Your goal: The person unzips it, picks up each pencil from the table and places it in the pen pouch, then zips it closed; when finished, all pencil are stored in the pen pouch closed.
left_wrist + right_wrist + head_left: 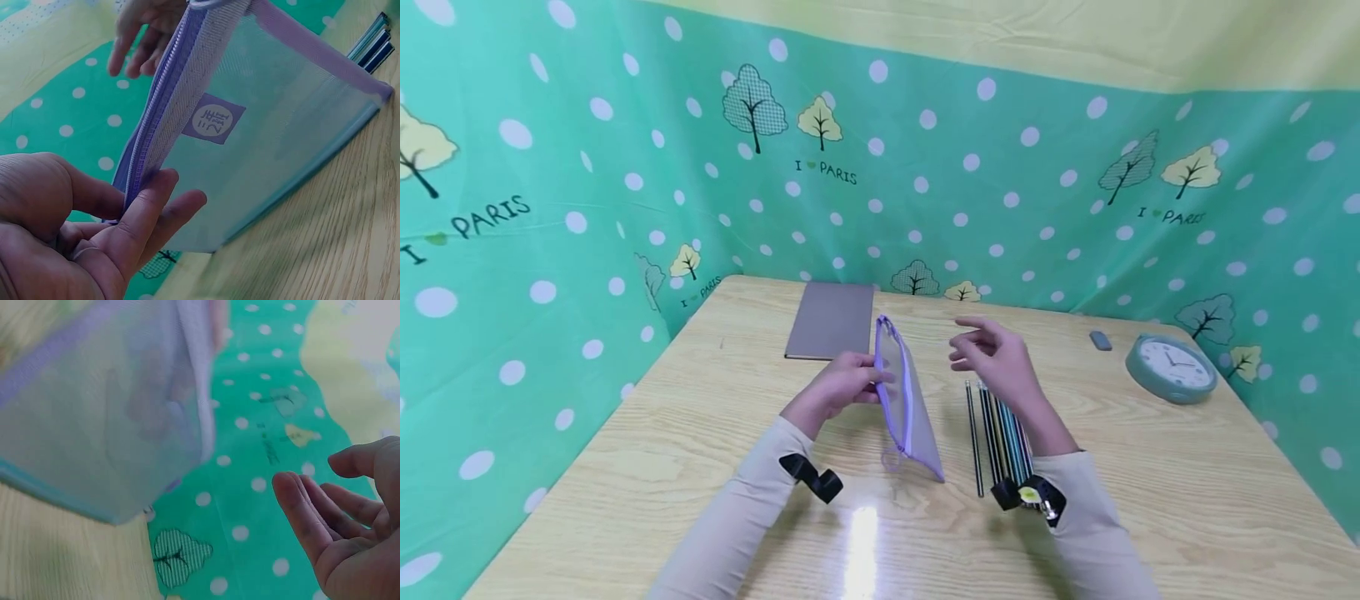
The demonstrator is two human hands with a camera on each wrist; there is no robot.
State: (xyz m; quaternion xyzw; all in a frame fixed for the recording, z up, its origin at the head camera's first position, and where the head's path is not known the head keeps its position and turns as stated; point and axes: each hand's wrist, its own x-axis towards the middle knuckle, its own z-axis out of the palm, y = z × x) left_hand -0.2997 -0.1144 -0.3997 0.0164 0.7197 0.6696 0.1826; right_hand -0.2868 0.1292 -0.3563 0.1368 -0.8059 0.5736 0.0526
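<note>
A see-through mesh zipper pouch (925,425) with purple trim stands on edge over the table, its zipper side up. My left hand (842,385) pinches it by the zipper edge, thumb on one side and fingers on the other. Seen from above, the two purple zipper edges stand apart. A small purple label (214,119) shows on the mesh in the left wrist view. Off to the pouch's right, my right hand (1002,357) is raised in the air with loosely bent fingers and holds nothing. Below it lie several pencils (1000,433) side by side, partly hidden by the right forearm.
A grey notebook (831,321) lies at the back of the wooden table (700,417). Toward the back right are a small grey eraser-sized block (1101,340) and a round green-rimmed clock (1172,368). A green dotted curtain (925,167) surrounds the table's back and sides.
</note>
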